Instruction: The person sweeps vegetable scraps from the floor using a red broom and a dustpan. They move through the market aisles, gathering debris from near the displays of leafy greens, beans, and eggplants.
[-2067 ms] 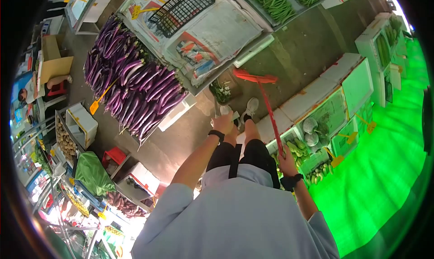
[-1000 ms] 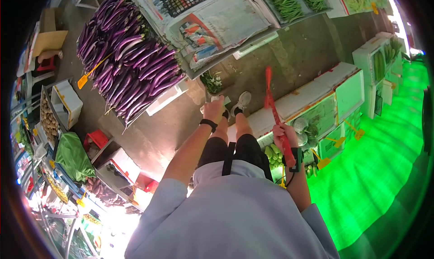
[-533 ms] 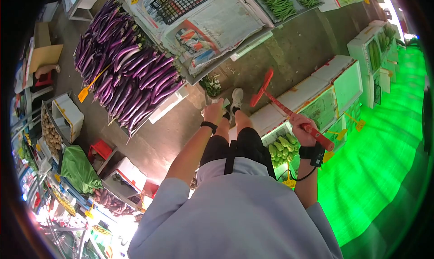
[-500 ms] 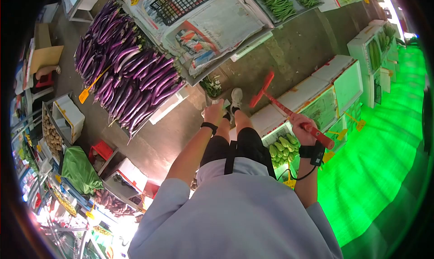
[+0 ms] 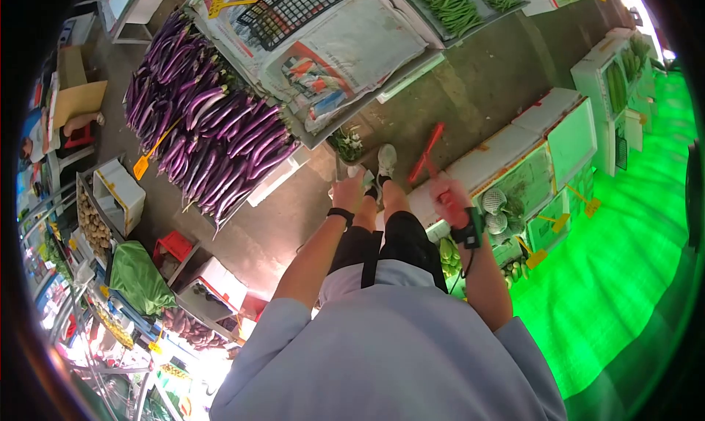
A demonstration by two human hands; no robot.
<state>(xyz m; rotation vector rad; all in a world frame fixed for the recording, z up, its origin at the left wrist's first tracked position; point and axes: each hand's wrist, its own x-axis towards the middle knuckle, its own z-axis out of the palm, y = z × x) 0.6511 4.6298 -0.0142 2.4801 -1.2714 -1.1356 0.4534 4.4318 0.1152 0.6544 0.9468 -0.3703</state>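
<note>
My right hand, blurred by motion and with a black band at the wrist, is closed round the handle of a red T-shaped tool. The long red head of this tool is over the floor, beside the white boxes. In front of my legs, my left hand is closed on a small whitish thing that I cannot make out clearly. Just beyond it, leafy greens lie near my shoe.
Purple eggplants are heaped at the left. A newspaper-covered stand holds a black crate. White foam boxes line the right, by green sheeting. Potatoes and a green bag are at the lower left.
My right hand has moved left and slightly up in the view, along with the red tool, uncovering netted round produce. My left hand has barely moved.
</note>
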